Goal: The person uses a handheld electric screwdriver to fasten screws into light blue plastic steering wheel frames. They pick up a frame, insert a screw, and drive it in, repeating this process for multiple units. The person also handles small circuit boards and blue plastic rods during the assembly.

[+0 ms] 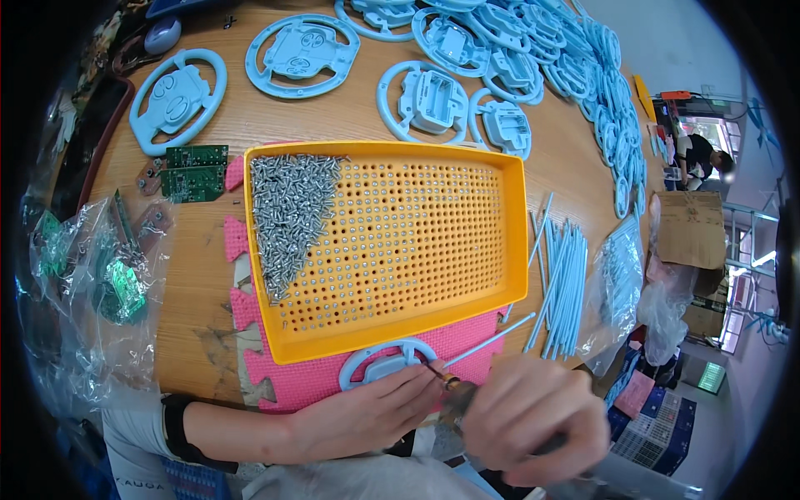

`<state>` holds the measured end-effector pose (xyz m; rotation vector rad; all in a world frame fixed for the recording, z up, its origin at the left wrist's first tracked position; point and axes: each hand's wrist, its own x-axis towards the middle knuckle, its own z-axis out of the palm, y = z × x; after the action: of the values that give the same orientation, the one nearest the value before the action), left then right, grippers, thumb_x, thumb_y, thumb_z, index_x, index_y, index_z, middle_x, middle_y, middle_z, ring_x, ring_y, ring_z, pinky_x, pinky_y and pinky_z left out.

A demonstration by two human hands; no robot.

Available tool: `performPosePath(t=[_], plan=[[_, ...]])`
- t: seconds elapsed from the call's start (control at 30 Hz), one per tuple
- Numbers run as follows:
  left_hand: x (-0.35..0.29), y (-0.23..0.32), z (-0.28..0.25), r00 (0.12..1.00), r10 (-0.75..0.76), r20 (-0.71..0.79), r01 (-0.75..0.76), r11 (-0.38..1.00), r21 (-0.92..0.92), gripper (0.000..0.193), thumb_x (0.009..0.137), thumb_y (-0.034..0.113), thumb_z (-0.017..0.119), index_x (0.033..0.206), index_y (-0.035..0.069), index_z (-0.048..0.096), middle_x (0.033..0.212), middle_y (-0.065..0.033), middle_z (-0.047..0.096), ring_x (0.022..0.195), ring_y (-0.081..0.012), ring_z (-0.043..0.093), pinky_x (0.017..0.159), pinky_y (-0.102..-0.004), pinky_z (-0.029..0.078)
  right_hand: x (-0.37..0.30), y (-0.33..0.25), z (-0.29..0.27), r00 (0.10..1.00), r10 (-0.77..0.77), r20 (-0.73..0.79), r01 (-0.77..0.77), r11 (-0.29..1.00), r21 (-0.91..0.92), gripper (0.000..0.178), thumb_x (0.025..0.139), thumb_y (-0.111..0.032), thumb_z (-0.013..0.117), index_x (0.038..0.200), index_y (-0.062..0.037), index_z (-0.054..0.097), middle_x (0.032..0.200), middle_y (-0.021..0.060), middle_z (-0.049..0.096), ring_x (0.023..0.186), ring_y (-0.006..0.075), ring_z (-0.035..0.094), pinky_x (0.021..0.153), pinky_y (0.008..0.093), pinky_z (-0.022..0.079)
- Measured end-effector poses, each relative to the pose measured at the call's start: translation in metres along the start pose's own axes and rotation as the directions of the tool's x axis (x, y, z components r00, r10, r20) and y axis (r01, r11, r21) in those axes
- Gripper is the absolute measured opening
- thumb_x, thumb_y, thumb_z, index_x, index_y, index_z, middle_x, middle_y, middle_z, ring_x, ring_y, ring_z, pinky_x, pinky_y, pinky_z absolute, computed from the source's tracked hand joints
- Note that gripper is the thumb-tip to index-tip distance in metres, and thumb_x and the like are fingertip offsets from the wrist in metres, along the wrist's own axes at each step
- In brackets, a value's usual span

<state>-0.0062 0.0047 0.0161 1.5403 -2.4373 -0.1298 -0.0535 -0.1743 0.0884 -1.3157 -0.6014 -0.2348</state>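
A screwdriver [454, 385] is clenched in the right hand [533, 425], its tip at the wheel [385, 365] pinched beneath the left hand's [367, 417] fingers; many wheels [575, 75] beyond are judged unscrewed

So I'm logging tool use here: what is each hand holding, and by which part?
The right hand holds a screwdriver by its handle. The left hand steadies the blue wheel part at its near rim, fingertips by the tip.
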Motion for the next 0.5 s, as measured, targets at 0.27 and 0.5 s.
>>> performPosePath(t=[0.27, 0.5], plan=[[0.001, -0.003, 0.002, 0.997, -0.063, -0.042, 0.060, 0.997, -0.058, 0.041, 0.088, 0.023, 0.044, 0.125, 0.004, 0.051, 0.135, -0.0199, 0.047, 0.123, -0.0290, 0.046, 0.098, -0.0385, 0.038, 0.026, 0.016, -0.057, 0.914, -0.253, -0.317, 0.096, 0.894, -0.437, 0.060, 0.089, -0.058, 0.047, 0.110, -0.0021, 0.045, 0.059, 0.0049, 0.049, 0.046, 0.0145, 0.046, 0.045, 0.0265, 0.037], [0.001, -0.003, 0.000, 0.996, -0.078, -0.038, 0.075, 0.995, -0.068, 0.041, 0.088, 0.020, 0.045, 0.126, 0.007, 0.052, 0.134, -0.0204, 0.048, 0.122, -0.0282, 0.048, 0.097, -0.0368, 0.039, 0.031, 0.047, -0.079, 0.872, -0.278, -0.403, 0.070, 0.886, -0.459, 0.064, 0.090, -0.060, 0.041, 0.106, 0.0018, 0.045, 0.056, 0.0091, 0.048, 0.042, 0.0157, 0.044, 0.041, 0.0264, 0.037]])
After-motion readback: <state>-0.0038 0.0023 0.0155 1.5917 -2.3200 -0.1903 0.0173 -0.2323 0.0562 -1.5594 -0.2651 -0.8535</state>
